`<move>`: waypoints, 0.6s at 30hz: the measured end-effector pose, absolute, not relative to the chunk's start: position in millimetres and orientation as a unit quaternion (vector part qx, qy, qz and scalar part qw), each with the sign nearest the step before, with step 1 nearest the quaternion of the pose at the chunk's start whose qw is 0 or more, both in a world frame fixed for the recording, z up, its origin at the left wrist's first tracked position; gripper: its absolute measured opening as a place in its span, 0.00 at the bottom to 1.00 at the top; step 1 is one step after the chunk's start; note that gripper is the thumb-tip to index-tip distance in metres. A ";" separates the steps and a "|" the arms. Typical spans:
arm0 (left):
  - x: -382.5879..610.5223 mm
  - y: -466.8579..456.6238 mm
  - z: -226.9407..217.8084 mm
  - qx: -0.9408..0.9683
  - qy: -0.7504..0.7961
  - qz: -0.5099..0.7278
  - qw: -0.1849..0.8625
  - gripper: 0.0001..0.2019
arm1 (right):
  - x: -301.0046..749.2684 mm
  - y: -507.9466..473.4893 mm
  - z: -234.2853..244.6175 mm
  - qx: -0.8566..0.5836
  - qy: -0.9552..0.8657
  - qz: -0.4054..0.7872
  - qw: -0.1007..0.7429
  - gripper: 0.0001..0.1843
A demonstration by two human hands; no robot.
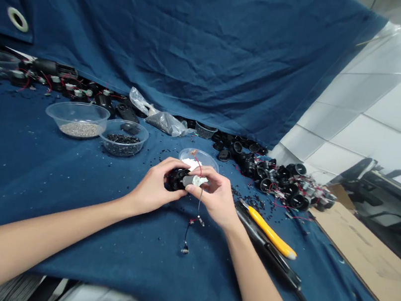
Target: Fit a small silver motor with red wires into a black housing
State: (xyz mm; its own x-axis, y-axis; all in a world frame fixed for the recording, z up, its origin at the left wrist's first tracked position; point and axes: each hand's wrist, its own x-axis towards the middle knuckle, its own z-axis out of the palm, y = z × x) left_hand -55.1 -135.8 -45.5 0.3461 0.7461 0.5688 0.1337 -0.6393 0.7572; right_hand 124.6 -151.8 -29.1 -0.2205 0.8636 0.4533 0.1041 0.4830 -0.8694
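Black plastic housing point(176, 179): which way's it lying?

It's lying crosswise, long axis running left-right. The left hand point(153, 186) is wrapping the black end, and the right hand point(216, 196) is pinching the white plug point(194, 181).

Count?

One wire lead point(197, 215) is dangling below, one yellow utility knife point(267, 231) is lying right, three clear plastic bowls point(124, 138) are sitting beyond, and a pile of housings point(275, 178) is heaping up farther right.
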 end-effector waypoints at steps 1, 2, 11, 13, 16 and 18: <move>-54.9 -136.1 -45.4 0.759 0.289 0.492 0.312 0.21 | 124.7 -151.5 -29.8 -0.353 -0.691 0.358 0.519 0.13; -54.7 -136.4 -45.2 0.759 0.289 0.491 0.314 0.21 | 124.8 -151.3 -30.4 -0.354 -0.692 0.350 0.522 0.13; -54.3 -134.4 -50.5 0.760 0.298 0.493 0.303 0.18 | 120.8 -154.0 -31.4 -0.374 -0.728 0.266 0.510 0.14; -54.3 -133.3 -53.1 0.761 0.302 0.490 0.299 0.19 | 119.5 -155.3 -30.8 -0.376 -0.736 0.256 0.501 0.14; -54.3 -131.8 -55.5 0.760 0.302 0.496 0.291 0.19 | 118.4 -156.4 -30.5 -0.377 -0.735 0.265 0.498 0.14; -54.5 -131.1 -55.9 0.762 0.297 0.499 0.286 0.19 | 118.0 -156.9 -30.6 -0.378 -0.733 0.270 0.496 0.14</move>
